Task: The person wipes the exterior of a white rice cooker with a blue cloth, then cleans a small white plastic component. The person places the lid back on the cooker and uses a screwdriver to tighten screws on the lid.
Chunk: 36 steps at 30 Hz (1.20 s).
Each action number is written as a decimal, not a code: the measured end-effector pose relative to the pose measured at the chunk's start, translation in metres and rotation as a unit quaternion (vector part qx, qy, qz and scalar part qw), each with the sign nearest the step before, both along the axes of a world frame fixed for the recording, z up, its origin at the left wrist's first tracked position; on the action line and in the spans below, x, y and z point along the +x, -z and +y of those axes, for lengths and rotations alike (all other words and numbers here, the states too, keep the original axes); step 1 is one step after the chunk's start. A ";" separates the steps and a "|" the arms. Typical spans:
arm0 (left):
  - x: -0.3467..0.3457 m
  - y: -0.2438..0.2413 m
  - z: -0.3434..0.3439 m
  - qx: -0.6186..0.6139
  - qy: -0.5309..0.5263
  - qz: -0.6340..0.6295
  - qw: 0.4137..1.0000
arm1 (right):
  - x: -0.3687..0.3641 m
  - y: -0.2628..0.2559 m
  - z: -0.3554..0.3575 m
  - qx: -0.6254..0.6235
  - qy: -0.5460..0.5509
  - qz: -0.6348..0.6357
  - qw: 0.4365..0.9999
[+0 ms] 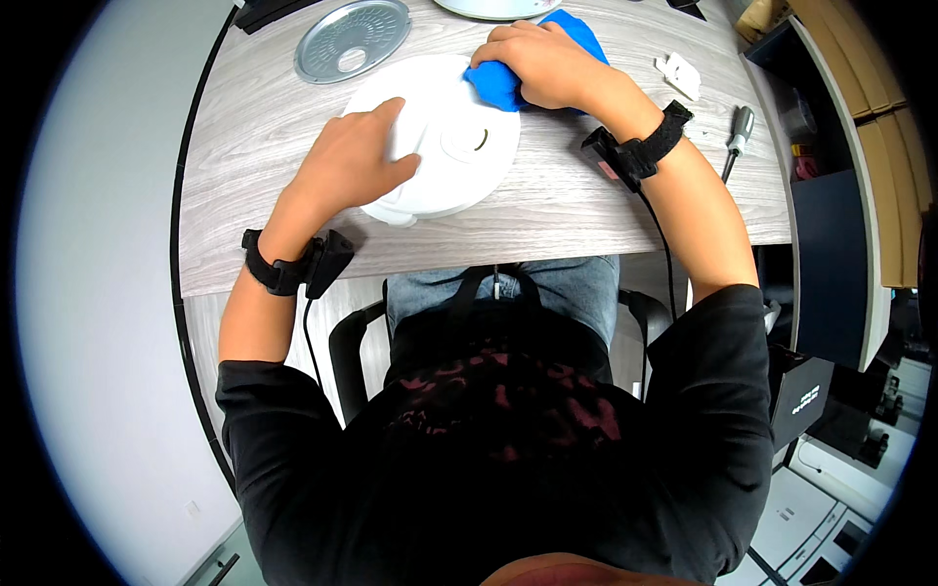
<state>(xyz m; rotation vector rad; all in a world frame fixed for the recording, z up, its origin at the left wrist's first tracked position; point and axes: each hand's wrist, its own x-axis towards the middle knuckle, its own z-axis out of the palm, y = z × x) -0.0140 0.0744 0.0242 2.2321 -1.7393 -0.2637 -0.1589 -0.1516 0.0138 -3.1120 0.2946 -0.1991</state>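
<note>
On the wood-grain table (293, 198) lies a round white plastic lid (469, 176), with a small raised ring and a dark slot near its middle. My left hand (359, 154) rests on the lid's left part, thumb and fingers spread. My right hand (546, 66) grips a bunched blue cloth (495, 84) against the lid's upper right edge; part of the cloth sticks out beyond the hand. Past the lid, at the upper left, lies a round grey metal disc (322, 55) with small perforations and one larger hole.
A white plastic piece (681, 75) and a screwdriver (741, 132) lie at the table's right. A white rounded object (498, 7) stands at the far edge of view. Right of the table is a dark shelf unit (832, 256) beside cardboard boxes (887, 183). Black cables hang from both wrist devices.
</note>
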 end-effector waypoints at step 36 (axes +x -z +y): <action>0.193 0.007 0.086 0.057 -0.408 0.007 0.911 | 0.088 0.004 0.086 0.244 -0.096 -0.153 0.953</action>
